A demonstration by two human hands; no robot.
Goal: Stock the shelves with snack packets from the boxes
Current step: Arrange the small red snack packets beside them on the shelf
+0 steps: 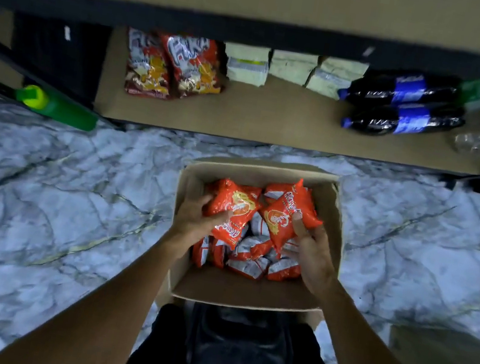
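Open brown cardboard box at 6 o'clock, matte walls, on the grey-white marble-pattern floor. Inside it is a loose heap of crinkly orange foil snack packets. Left hand grips a glossy pillow-shaped orange packet at the box's 10 o'clock. Right hand pinches a second orange packet at 2 o'clock, thumb on its face. Far, 12 o'clock: flat brown board shelf. It holds two puffed red snack bags at 11, pale green block packs at 12, and two dark plastic bottles with blue labels lying at 1.
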